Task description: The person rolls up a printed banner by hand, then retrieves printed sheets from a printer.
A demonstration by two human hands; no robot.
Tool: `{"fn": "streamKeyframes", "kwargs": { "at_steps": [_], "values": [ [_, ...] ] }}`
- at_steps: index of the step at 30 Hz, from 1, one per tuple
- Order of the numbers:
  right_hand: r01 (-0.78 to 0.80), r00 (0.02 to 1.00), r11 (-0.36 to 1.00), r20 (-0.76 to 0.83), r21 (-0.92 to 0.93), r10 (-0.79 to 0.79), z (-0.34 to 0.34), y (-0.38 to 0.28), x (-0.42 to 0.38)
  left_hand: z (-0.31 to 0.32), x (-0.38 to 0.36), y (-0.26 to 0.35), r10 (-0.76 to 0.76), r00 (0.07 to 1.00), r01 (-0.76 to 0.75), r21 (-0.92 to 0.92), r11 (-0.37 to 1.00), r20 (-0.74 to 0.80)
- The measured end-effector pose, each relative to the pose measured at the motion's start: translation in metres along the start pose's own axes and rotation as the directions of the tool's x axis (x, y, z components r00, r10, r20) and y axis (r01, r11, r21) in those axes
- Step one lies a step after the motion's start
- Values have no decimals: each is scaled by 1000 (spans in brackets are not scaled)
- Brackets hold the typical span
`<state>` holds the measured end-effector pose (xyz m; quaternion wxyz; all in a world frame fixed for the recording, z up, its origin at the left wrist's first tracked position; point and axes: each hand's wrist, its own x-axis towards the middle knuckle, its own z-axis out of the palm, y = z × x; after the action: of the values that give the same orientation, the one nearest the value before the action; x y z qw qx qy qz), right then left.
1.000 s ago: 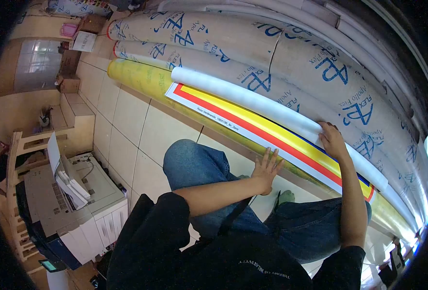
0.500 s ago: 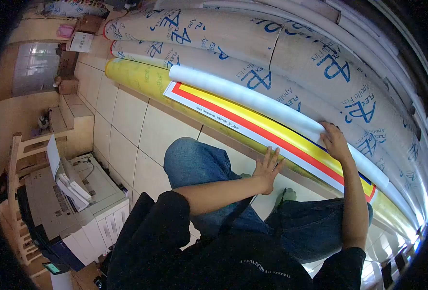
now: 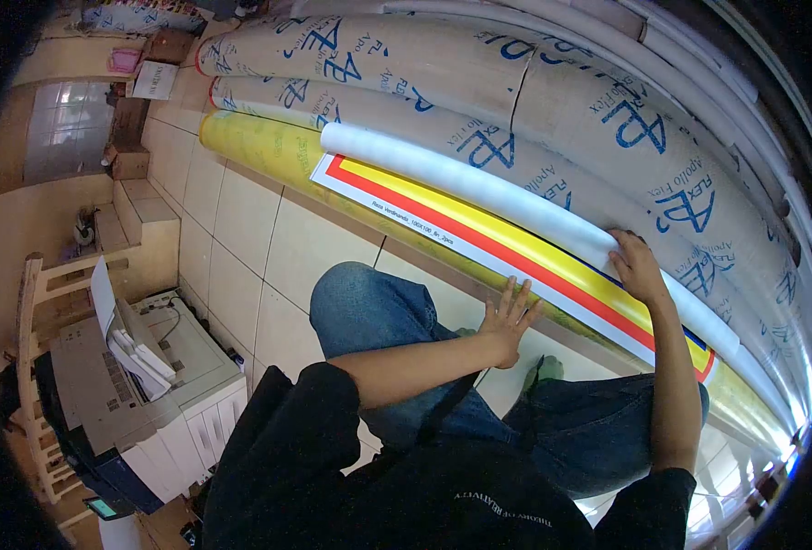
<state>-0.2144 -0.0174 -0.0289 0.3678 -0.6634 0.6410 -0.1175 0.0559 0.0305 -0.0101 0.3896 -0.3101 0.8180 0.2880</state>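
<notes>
A partly rolled printed banner (image 3: 479, 225) with yellow, red and white bands lies along a yellow roll (image 3: 259, 145). Its rolled part (image 3: 461, 174) shows a white back. My left hand (image 3: 509, 325) rests with fingers spread, its fingertips on the white lower border of the banner. Farther right, my right hand (image 3: 638, 268) is curled over the white roll of the banner, thumb at the near side. Small printed text runs along the white border.
Large brown-wrapped rolls (image 3: 406, 55) with blue lettering lie behind the banner. A grey and white printer (image 3: 149, 385) with papers on top stands at the left. Cardboard boxes (image 3: 131, 137) line the far left wall. My jeans-covered knees (image 3: 369, 307) are close to the rolls, over a tiled floor (image 3: 319, 234).
Almost nothing differs. Both hands and the banner keep their places, and the view has shifted very slightly.
</notes>
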Motion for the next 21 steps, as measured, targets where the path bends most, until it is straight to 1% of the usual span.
{"fn": "streamKeyframes", "kwargs": {
  "at_steps": [3,6,8,12,15,17,19,21],
  "values": [
    [15,1000,1000,-4,-8,-15,1,2,0,-1,0,0,8,1000,-7,6,1000,-18],
    [25,1000,1000,-13,-15,-25,2,3,-1,-4,-1,0,14,1000,-14,-15,1000,0],
    [25,1000,1000,-12,-17,-26,2,4,-1,0,0,1,15,999,-15,1,1000,-28],
    [19,1000,1000,-16,-1,-19,4,5,-3,-3,-1,1,15,1000,-15,2,1000,-13],
    [35,999,999,-23,-8,-35,3,5,-2,-4,-1,1,10,1000,-11,38,999,7],
    [51,999,999,-17,-14,-51,2,4,-2,-7,-3,2,-7,1000,7,-13,1000,12],
    [24,1000,1000,-1,-12,-24,1,1,-2,-4,-2,1,-5,1000,5,-22,1000,2],
    [30,1000,999,-6,-13,-30,2,2,-3,-2,-1,1,-4,1000,4,-32,999,-8]
  ]
}}
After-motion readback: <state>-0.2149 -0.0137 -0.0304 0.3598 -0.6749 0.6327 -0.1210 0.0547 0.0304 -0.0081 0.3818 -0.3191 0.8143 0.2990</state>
